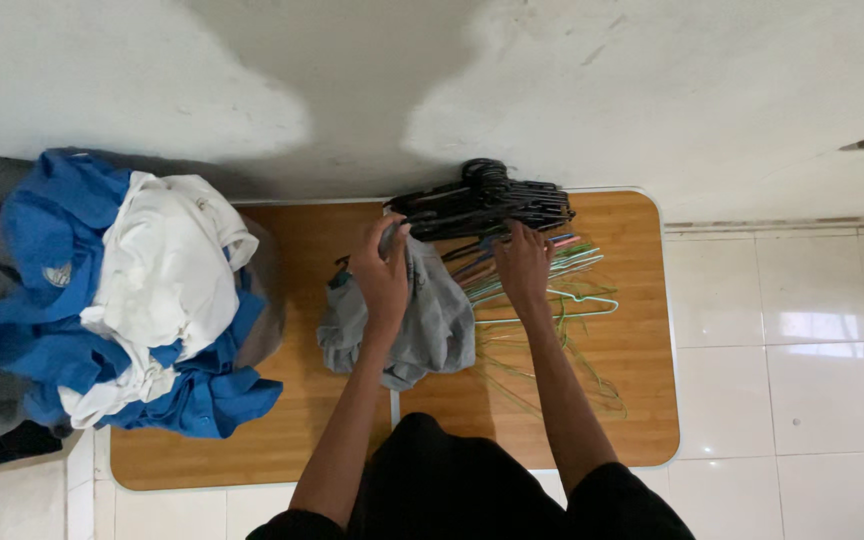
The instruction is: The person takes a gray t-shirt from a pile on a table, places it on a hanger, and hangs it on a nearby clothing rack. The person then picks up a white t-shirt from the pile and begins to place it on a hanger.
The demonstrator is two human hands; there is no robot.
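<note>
My left hand (384, 275) grips a crumpled grey garment (430, 325) by its upper edge on the wooden table (292, 420). My right hand (524, 268) reaches into the hangers just to the right, fingers curled at the lower edge of a stack of black plastic hangers (487, 205) by the wall. Beneath and around that hand lies a loose spread of thin coloured wire hangers (572, 300). Whether the right hand has one in its grasp is hidden by the fingers.
A big heap of blue and white clothes (117, 300) covers the table's left end and hangs over its edge. A pale wall runs behind the table. White floor tiles (792, 360) lie to the right and in front.
</note>
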